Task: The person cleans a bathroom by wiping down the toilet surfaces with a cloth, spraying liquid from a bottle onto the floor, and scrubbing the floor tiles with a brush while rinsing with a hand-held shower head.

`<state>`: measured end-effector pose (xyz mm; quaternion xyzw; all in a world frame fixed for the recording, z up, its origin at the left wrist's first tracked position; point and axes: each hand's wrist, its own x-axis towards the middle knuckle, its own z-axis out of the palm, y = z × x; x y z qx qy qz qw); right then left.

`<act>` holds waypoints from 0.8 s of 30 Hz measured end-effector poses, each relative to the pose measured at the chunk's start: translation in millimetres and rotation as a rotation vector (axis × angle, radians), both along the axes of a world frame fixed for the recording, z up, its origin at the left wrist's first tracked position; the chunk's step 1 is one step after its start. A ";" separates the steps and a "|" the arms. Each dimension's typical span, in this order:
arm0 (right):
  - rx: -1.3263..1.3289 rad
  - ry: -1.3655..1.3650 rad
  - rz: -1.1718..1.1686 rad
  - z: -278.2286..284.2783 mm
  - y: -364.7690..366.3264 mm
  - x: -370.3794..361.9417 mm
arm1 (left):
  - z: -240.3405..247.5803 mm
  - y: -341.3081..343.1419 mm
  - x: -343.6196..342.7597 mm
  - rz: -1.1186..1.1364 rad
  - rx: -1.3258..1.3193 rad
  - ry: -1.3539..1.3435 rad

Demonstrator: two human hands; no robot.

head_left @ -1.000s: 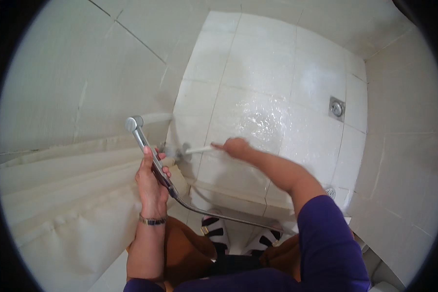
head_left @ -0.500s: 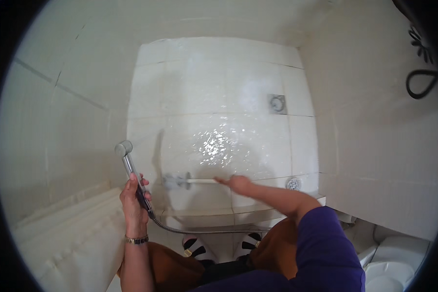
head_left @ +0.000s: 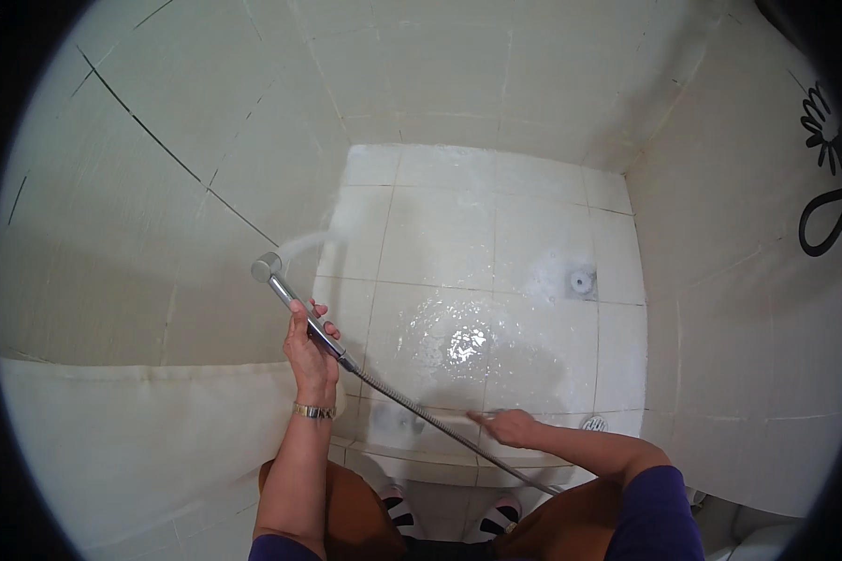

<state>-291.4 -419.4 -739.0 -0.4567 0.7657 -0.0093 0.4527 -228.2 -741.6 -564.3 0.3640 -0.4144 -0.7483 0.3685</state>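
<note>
Since half a second ago the sprayer head has swung up toward the left wall, and water now streams from it across the tiles. Filling the middle of the frame, the wet tiled floor (head_left: 496, 271) shines, with a square drain (head_left: 582, 280) right of centre. At lower left lies a pale curtain (head_left: 131, 439). Left hand (head_left: 311, 355), its grip closed round the handle, holds the chrome hand sprayer (head_left: 290, 294) left of centre, nozzle tilted to the upper left. Its metal hose (head_left: 421, 411) runs down to the lower right. Right hand (head_left: 510, 428), low in the frame, rests at the hose; its grip I cannot tell.
</note>
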 end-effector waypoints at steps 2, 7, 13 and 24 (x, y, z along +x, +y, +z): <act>-0.165 -0.064 0.296 4.2 -25.1 2.0 | 2.5 1.8 -0.1 -0.043 -0.014 0.066; -0.447 0.094 0.138 -33.2 -105.3 1.7 | 19.9 8.1 8.6 -0.127 -0.040 0.164; -0.632 0.319 -0.516 -82.0 -249.6 -137.9 | 16.7 25.7 0.9 -0.220 -0.065 0.360; -0.320 0.011 0.011 -38.8 -14.4 -48.1 | 2.0 -9.8 -14.2 -0.500 -0.010 0.088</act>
